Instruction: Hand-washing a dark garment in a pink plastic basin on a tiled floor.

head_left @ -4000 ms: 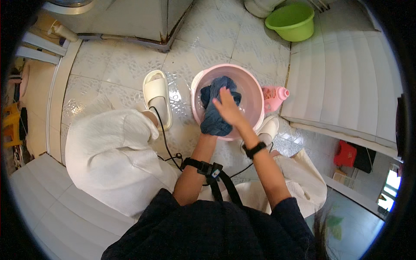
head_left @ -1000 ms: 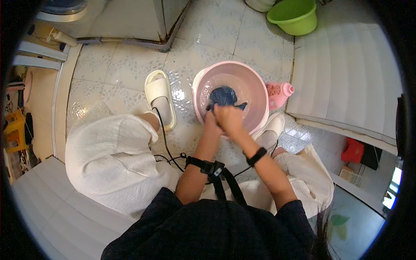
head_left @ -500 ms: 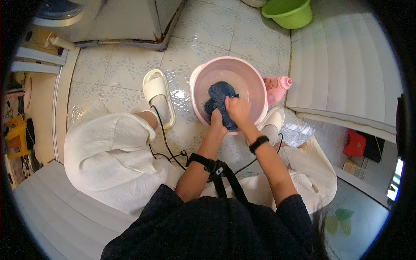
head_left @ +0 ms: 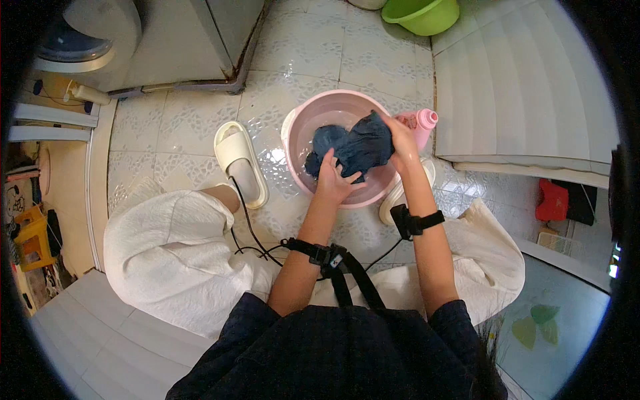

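A pink basin (head_left: 289,160) with water in it stands on the floor in front of me, between my feet. Inside it, a wet dark blue cloth (head_left: 365,148) is bunched up, partly lifted toward the basin's right side. My right hand (head_left: 403,143) grips the cloth's right edge, with its fingers partly hidden behind the fabric. Against the near side of the cloth lies my left hand (head_left: 338,181), its fingers spread apart. A pink bottle (head_left: 425,121) with a pink cap is just right of the basin, partly behind my right hand.
A light slipper (head_left: 241,163) is on my left foot, left of the basin. Farther off, a green basin (head_left: 423,15) sits by the pale panelled wall (head_left: 513,87). A grey appliance (head_left: 180,47) stands at the far left. Black cables (head_left: 248,212) cross near my left leg.
My hands have moved apart from their close hold on the cloth. The right hand has drawn part of it up and rightward, spreading it wider; the left hand's fingers have opened.
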Demonstrator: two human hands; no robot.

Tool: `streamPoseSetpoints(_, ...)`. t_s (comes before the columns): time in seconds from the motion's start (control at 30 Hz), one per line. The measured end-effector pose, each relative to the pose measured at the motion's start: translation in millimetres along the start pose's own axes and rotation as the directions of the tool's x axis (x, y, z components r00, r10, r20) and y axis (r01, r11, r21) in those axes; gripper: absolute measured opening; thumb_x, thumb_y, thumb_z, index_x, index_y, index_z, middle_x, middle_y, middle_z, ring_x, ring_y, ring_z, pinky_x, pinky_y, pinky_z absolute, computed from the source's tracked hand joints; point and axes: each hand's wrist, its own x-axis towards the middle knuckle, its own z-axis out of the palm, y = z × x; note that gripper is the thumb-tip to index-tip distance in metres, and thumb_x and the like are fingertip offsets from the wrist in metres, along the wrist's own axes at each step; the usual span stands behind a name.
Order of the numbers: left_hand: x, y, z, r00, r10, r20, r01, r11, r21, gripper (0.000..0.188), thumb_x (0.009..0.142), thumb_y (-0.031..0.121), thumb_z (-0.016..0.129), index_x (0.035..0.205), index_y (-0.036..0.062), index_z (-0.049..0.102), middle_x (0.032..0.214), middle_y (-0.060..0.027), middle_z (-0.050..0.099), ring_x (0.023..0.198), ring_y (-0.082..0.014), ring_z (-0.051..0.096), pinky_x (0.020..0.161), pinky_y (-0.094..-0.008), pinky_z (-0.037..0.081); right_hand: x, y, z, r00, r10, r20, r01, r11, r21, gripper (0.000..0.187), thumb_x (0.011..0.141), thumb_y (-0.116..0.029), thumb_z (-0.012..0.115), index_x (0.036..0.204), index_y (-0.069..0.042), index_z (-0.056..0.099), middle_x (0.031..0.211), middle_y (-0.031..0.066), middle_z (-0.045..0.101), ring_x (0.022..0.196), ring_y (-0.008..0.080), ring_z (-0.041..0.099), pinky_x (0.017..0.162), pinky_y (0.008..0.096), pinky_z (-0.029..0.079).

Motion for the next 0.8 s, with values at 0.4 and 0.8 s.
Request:
streamPoseSetpoints(0.4, 28, 6, -34, 0.864, 0.116, 0.49, 0.042, 0.953, -0.3, 0.046, 0.091, 0.036, 0.033, 0.12, 0.0033, 0.049, 0.117, -0.0154, 0.054, 0.104, -0.0291, 0.055, 0.092, -0.0452, 0.043, -14, 62, 16, 0.89, -0.443, 0.105, 0.369, 0.567, -0.737, 0.017, 0.08, -0.009, 0.06, 0.095, -0.001, 0.061, 0.09, 0.0116, 0.063, 0.076, 0.0207, 0.061, 0.07, 0.0319, 0.049)
streamPoseSetpoints(0.8, 22, 9, -25, 0.898, 0.188, 0.398, -0.123, 0.975, -0.184, 0.047, 0.091, 0.036, 0.039, 0.124, 0.0032, 0.045, 0.123, -0.0137, 0.052, 0.11, -0.0294, 0.052, 0.098, -0.0461, 0.038, 7, 67, -3, 0.817, -0.536, 0.213, 0.463, 0.39, -0.796, 0.02, 0.086, -0.021, 0.053, 0.086, -0.004, 0.064, 0.08, 0.0199, 0.062, 0.078, 0.0361, 0.061, 0.07, 0.0397, 0.047)
